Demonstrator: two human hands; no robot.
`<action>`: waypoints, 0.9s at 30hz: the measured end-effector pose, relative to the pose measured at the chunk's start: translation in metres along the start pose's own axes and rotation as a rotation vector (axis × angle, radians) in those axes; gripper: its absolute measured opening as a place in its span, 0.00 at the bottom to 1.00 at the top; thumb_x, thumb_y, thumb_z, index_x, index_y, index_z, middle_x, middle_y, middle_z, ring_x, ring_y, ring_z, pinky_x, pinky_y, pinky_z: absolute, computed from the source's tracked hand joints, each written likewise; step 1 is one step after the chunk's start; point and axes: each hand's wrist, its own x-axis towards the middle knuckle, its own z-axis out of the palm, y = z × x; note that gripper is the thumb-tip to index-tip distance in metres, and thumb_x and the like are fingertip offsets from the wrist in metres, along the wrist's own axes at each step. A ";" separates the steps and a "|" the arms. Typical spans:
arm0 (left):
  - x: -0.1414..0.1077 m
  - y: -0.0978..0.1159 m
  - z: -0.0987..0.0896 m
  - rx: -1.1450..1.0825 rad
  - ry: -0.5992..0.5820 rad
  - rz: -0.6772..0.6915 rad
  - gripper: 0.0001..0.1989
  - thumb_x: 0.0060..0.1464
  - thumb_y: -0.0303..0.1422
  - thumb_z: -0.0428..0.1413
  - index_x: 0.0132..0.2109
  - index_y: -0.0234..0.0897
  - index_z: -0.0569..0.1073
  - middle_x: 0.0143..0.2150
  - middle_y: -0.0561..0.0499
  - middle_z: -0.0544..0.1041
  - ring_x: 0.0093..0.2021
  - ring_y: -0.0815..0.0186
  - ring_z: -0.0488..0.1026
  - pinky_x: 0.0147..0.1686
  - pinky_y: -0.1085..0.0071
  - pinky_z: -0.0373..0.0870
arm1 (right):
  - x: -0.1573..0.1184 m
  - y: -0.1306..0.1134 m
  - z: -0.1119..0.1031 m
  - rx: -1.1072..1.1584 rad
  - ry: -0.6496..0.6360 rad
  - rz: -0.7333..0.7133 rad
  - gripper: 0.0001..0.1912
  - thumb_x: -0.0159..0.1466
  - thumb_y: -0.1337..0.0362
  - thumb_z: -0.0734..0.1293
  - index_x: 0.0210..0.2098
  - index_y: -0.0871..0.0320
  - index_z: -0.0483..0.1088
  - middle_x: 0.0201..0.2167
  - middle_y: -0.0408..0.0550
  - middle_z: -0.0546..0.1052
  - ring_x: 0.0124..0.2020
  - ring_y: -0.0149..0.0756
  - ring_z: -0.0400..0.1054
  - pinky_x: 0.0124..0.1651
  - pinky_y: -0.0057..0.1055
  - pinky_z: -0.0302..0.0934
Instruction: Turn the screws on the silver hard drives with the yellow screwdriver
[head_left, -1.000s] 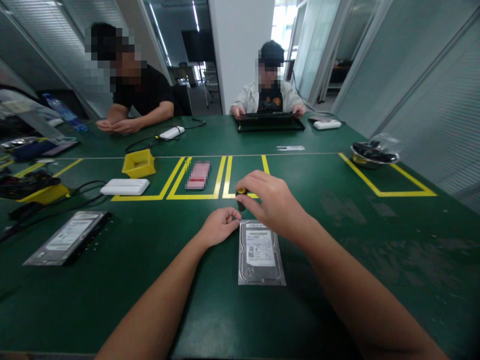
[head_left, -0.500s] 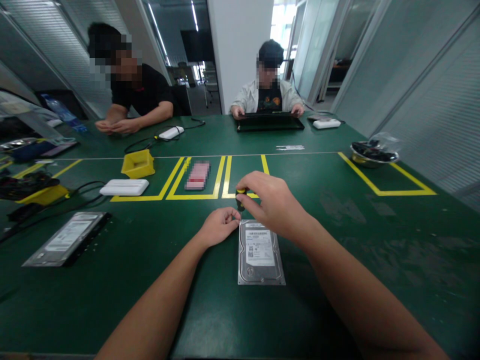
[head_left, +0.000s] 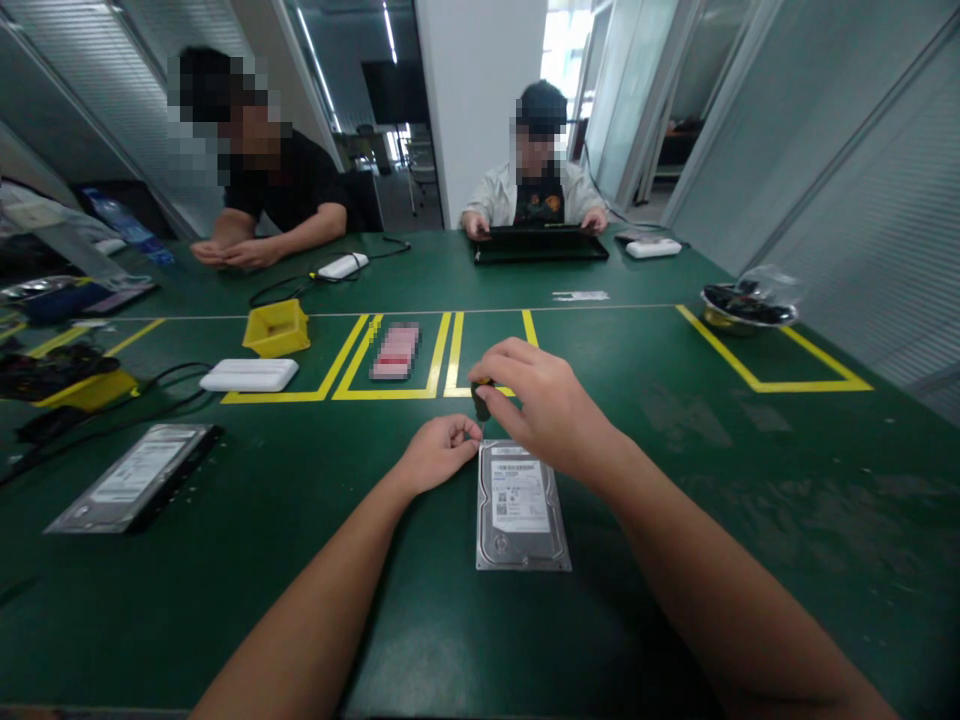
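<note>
A silver hard drive (head_left: 521,510) with a white label lies flat on the green table (head_left: 435,640) in front of me. My right hand (head_left: 544,400) grips a short dark screwdriver (head_left: 481,402) by its handle, fingers wrapped around it. The screwdriver stands nearly upright, tip down at the drive's far left corner. Right beside that corner is my left hand (head_left: 439,455), its fingers curled and thumb pinched close to the tip. What is between those fingertips, if anything, is too small to make out.
To the left lie a second hard drive (head_left: 139,478), a white power bank (head_left: 249,375) and a yellow bin (head_left: 276,328). A metal bowl (head_left: 750,305) of dark parts sits far right. Across the table, one person holds a black panel (head_left: 541,245); another rests their arms.
The screwdriver handle has tilted and turned slightly in my right hand's fingers. My left hand and the hard drive look unmoved.
</note>
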 end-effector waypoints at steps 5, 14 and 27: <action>0.001 0.000 0.000 -0.011 -0.013 0.006 0.06 0.54 0.34 0.56 0.36 0.34 0.71 0.24 0.57 0.65 0.24 0.72 0.60 0.24 0.75 0.53 | 0.000 -0.001 -0.001 0.001 -0.013 -0.004 0.10 0.65 0.71 0.61 0.40 0.62 0.74 0.42 0.53 0.75 0.45 0.37 0.68 0.50 0.34 0.61; 0.002 0.007 -0.003 0.038 -0.010 -0.006 0.05 0.52 0.33 0.56 0.34 0.34 0.72 0.21 0.59 0.62 0.22 0.72 0.58 0.23 0.74 0.50 | 0.000 -0.002 -0.003 0.012 -0.033 -0.013 0.10 0.67 0.69 0.61 0.39 0.61 0.75 0.43 0.53 0.76 0.45 0.37 0.69 0.50 0.34 0.61; 0.003 0.002 -0.001 0.006 -0.026 -0.024 0.08 0.52 0.34 0.57 0.35 0.33 0.72 0.22 0.58 0.63 0.22 0.72 0.58 0.24 0.75 0.52 | -0.001 -0.001 -0.002 -0.036 -0.002 -0.064 0.13 0.65 0.73 0.59 0.40 0.62 0.75 0.43 0.53 0.78 0.47 0.39 0.70 0.54 0.37 0.62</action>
